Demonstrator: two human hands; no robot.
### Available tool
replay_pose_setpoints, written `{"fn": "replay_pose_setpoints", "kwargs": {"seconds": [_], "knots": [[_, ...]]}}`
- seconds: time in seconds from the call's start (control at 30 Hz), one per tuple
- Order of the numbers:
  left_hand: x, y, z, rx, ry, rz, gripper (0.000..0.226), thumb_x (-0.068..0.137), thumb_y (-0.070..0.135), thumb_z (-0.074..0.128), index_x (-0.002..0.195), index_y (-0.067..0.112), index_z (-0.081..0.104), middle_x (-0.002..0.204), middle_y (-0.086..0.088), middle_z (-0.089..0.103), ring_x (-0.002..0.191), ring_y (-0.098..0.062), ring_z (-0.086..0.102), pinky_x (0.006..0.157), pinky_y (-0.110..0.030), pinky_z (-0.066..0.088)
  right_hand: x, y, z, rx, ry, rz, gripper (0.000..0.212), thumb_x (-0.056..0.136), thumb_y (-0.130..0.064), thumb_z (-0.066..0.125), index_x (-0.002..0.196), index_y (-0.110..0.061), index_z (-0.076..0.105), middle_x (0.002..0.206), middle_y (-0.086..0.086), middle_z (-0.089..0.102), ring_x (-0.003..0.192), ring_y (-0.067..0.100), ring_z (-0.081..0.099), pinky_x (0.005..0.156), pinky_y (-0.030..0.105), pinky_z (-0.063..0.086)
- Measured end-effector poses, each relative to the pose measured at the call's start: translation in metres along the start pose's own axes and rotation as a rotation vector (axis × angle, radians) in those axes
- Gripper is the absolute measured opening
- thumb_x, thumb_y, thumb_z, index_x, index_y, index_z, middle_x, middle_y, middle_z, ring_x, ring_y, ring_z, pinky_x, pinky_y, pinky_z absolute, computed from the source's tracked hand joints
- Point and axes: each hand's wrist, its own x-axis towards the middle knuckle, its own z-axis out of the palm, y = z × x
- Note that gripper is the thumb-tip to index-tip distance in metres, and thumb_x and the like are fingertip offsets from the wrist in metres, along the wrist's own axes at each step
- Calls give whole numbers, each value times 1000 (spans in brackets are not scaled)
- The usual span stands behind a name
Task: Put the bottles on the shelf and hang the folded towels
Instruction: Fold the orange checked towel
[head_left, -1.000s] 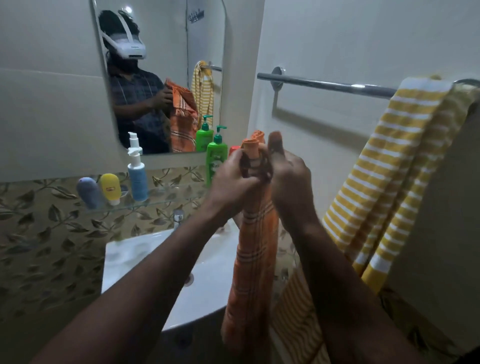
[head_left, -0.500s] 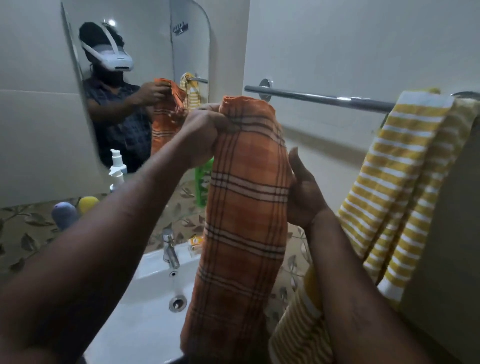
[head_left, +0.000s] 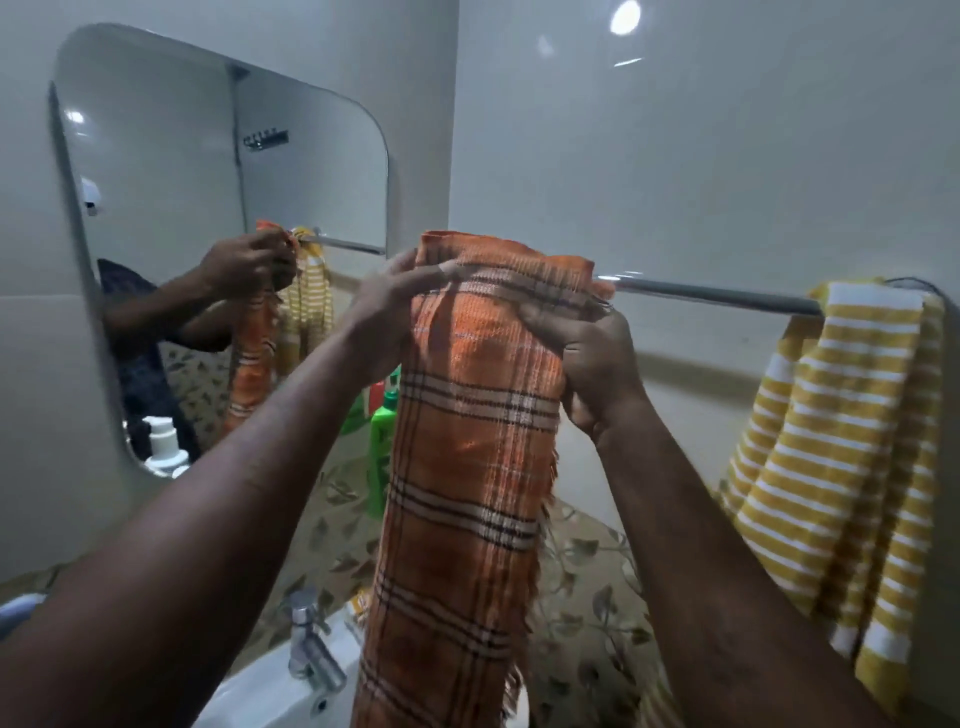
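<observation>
A folded orange plaid towel (head_left: 467, 467) hangs down in front of me, its top fold raised to the chrome towel rail (head_left: 717, 295). My left hand (head_left: 389, 306) grips the towel's upper left edge. My right hand (head_left: 587, 353) holds its upper right side, fingers curled into the cloth just under the rail. A yellow and white striped towel (head_left: 841, 441) is draped over the right end of the rail. A green pump bottle (head_left: 382, 441) stands behind the orange towel, partly hidden. A white pump bottle (head_left: 165, 447) shows at the mirror's lower edge.
A rounded mirror (head_left: 208, 208) hangs on the left wall and reflects my arms and both towels. Below are a white sink (head_left: 270, 691) with a chrome tap (head_left: 306, 644), and leaf-patterned tiles (head_left: 587, 597).
Both hands lifted the orange towel from chest height up to the rail. The towel, bunched between my hands a second ago, is now spread wider. The view tilted upward.
</observation>
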Motion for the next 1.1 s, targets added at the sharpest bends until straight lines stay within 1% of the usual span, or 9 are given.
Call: {"fn": "replay_pose_setpoints", "kwargs": {"seconds": [0.1,0.2,0.33,0.5,0.6,0.67,0.77,0.93,1.1], "knots": [[-8,-37,-11,73,-101,-122,48,79,36,87,121,18,73,121,-16,73,108,-32,69,96,-50,55,14,-5,5,-216,115,-115,23,80,-2,84,102,-2,79,97,14,81,93,32,79,91,55,62],[34,-61,-38,82,-179,-202,55,60,34,100,102,9,77,109,-17,70,100,-34,62,95,-51,49,65,-30,35,-414,366,-236,40,65,-22,93,100,-12,78,95,3,82,93,23,80,94,50,61],[42,-59,-30,-43,1,-143,4,90,13,76,94,11,76,98,-16,71,88,-27,64,74,-36,49,93,-44,19,-594,405,-285,59,46,-47,94,95,-20,76,92,-5,81,89,16,79,91,47,62],[88,-46,-20,36,43,-137,17,105,10,58,105,14,75,95,-4,80,86,-20,74,73,-32,57,122,-67,21,-902,524,-402,50,62,-43,93,99,-17,72,95,-7,78,90,17,75,89,37,60],[112,-45,-16,88,79,-92,19,106,11,55,117,7,70,106,-12,76,94,-27,73,82,-37,59,142,-73,19,-1066,549,-444,42,70,-36,94,96,-15,70,88,-6,74,86,21,71,79,31,56],[126,-46,-13,124,88,-40,19,103,24,61,112,11,70,109,-15,76,100,-34,73,89,-46,59,153,-77,17,-1184,575,-502,42,72,-34,92,100,-13,68,90,0,75,86,27,71,78,36,56],[147,-57,-9,199,135,-14,27,85,47,66,96,22,67,97,-7,74,90,-28,69,86,-47,58,165,-81,8,-1460,519,-560,50,81,-28,88,119,-9,63,106,14,77,100,38,71,82,38,52],[154,-72,-10,216,243,51,32,76,65,66,95,40,60,99,-18,75,93,-41,73,85,-60,59,174,-71,-6,-1819,382,-379,52,86,-31,84,126,-14,54,107,16,73,100,39,70,76,36,52],[151,-67,-9,334,252,182,19,93,42,65,111,47,60,86,-16,75,80,-37,73,74,-49,62,174,-65,7,-2072,328,-89,40,87,-30,74,119,-15,55,114,13,66,104,38,65,73,37,47]]}}
